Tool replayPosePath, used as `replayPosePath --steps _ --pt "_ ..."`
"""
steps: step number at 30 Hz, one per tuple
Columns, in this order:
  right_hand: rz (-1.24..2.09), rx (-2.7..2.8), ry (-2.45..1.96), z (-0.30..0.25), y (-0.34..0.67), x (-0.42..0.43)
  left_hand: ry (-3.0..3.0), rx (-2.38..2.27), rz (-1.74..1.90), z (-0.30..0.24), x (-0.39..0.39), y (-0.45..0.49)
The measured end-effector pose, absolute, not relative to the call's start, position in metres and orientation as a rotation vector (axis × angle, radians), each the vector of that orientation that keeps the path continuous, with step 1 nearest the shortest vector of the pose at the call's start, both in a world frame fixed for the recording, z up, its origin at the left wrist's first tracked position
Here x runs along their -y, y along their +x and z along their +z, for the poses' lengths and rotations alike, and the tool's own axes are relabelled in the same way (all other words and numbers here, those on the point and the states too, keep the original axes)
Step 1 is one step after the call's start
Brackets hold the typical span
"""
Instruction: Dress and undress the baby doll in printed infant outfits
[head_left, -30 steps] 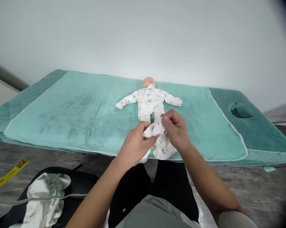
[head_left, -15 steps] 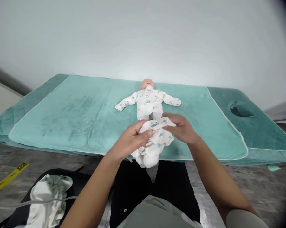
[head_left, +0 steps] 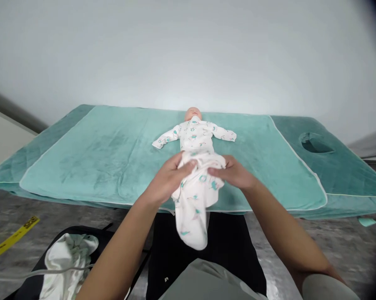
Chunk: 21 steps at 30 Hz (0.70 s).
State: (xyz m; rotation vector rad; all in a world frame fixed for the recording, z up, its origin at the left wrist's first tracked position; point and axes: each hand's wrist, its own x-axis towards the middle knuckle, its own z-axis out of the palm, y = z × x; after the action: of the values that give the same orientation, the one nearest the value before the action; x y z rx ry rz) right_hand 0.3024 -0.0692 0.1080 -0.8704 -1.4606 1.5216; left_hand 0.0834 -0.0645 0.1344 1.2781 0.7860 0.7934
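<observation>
A baby doll lies on its back on the teal-covered bed, arms spread, in a white printed baby top. Matching footed baby pants are held up in front of its lower body, one leg hanging past the bed's near edge. My left hand is closed on the left side of the waistband, thumb on top. On the other side, my right hand grips the waistband too. The fabric between my hands is bunched, and the doll's legs are hidden behind it.
The padded bed stands against a pale wall, with a face hole at its right end. Lower left, a pile of white cloth rests on a black chair, a cable crossing it. Yellow tape marks the floor.
The bunched pants have unfolded, and one leg now hangs down toward me. My hands have shifted slightly and still hold the waistband. The doll's lower body is now covered from view.
</observation>
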Motion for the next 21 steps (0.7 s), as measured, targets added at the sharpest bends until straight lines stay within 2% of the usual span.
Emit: replayPosePath --steps 3,6,10,12,16,21 --pt "1.464 1.251 -0.788 0.111 0.299 0.064 1.428 -0.74 0.603 0.131 0.063 0.083" --pt "1.551 1.23 -0.722 0.107 0.288 0.066 1.342 -0.769 0.874 0.127 0.056 0.09" --pt "1.703 1.579 -0.72 0.098 0.283 0.069 1.196 -0.835 1.132 0.126 0.049 0.099" --pt "1.689 1.645 -0.821 0.095 0.29 0.068 1.218 -0.913 1.084 0.126 0.052 0.097" --pt "1.585 1.275 -0.847 0.096 0.301 0.065 1.149 -0.893 0.824 0.113 0.06 0.087" --pt "1.889 1.212 -0.714 0.08 0.266 0.09 0.973 -0.862 0.958 0.092 0.061 0.092"
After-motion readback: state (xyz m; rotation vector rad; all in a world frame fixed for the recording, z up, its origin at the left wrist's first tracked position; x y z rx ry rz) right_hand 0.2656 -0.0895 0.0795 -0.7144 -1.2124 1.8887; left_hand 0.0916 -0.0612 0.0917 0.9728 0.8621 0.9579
